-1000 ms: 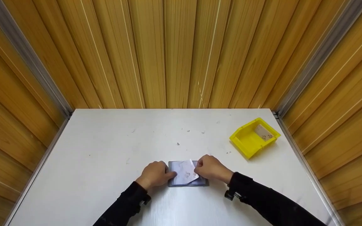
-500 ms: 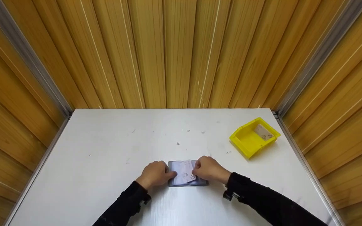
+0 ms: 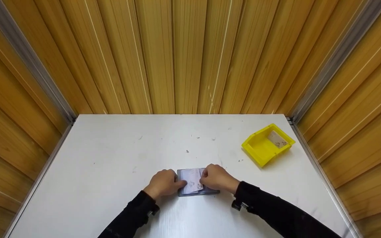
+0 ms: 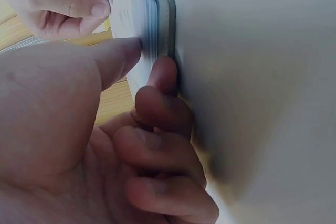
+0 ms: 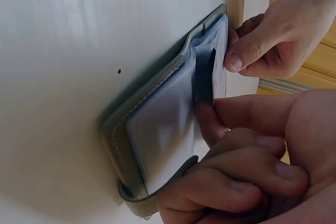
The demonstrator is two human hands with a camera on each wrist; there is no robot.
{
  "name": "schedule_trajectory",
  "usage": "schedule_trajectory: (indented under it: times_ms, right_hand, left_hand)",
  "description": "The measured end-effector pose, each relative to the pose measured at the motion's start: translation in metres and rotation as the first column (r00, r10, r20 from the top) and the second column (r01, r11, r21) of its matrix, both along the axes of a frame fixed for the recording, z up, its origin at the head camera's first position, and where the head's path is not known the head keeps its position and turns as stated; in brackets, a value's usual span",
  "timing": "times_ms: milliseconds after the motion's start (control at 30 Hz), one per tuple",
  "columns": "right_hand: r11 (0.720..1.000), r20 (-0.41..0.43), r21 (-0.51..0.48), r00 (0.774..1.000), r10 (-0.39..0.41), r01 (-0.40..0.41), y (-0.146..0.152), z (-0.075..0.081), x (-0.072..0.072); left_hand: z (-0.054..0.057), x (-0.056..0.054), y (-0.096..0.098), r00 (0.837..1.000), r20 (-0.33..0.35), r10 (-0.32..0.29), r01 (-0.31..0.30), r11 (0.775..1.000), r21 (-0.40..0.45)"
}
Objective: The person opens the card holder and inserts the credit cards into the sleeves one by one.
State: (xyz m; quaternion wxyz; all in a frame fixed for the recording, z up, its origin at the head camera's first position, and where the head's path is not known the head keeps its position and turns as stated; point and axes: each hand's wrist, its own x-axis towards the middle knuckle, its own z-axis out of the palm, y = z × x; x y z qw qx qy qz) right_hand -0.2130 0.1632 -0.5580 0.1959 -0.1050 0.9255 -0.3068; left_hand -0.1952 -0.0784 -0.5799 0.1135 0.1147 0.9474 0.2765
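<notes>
An open card holder with a grey stitched cover and clear plastic sleeves lies on the white table. My left hand pinches its left edge, thumb on the sleeves and fingers curled at the cover's edge in the left wrist view. A pale printed card lies over the left-hand sleeves. Thumb and forefinger of my right hand pinch the card's right edge. How far the card sits inside a sleeve is hidden. In the right wrist view, a strap sticks out from the cover by my right fingers.
A yellow bin stands at the right of the table, with another printed card leaning inside it. Wood-patterned walls enclose the table at the back and sides.
My right hand has moved a little to the left with the card, which now lies straighter and further over the left sleeves. The left hand has stayed in place.
</notes>
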Motion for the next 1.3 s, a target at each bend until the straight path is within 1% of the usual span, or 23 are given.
schedule_trajectory:
  times_ms: [133, 400, 700, 933, 1067, 1167, 1233, 1300]
  right_hand:
    - [1.0, -0.009, 0.012, 1.0, 0.017, -0.016, -0.002, -0.002, 0.0]
    - [0.997, -0.086, 0.031, 0.994, 0.071, -0.068, -0.004, -0.005, 0.001]
    - [0.995, -0.109, 0.058, 0.99, 0.084, -0.078, -0.009, -0.004, 0.005]
    - [0.991, -0.18, 0.062, 0.975, 0.129, -0.12, -0.013, -0.005, 0.009]
    - [0.987, -0.214, 0.074, 0.965, 0.153, -0.141, -0.014, -0.002, 0.01]
    - [0.985, -0.239, 0.091, 0.957, 0.167, -0.149, -0.013, 0.002, 0.01]
    - [0.986, -0.244, 0.098, 0.957, 0.155, -0.134, -0.01, 0.006, 0.008]
    - [0.99, -0.237, 0.102, 0.964, 0.121, -0.099, -0.005, 0.01, 0.003]
  left_hand:
    - [0.0, 0.0, 0.0, 1.0, -0.004, -0.002, 0.002, 1.0, 0.008]
    - [-0.003, -0.001, 0.0, 1.0, -0.014, -0.018, 0.019, 1.0, 0.018]
    - [-0.002, -0.001, 0.001, 1.0, -0.005, -0.012, 0.012, 1.0, 0.006]
    - [0.0, 0.0, 0.001, 1.0, -0.008, -0.011, 0.011, 1.0, 0.005]
    - [0.001, 0.0, 0.001, 1.0, -0.012, -0.011, 0.011, 1.0, -0.002]
    - [0.001, 0.0, 0.0, 1.0, 0.0, -0.007, 0.007, 1.0, 0.001]
    - [0.002, 0.0, 0.0, 1.0, 0.004, -0.004, 0.004, 1.0, 0.009]
    - [0.003, 0.0, -0.001, 1.0, 0.008, 0.0, 0.0, 1.0, 0.015]
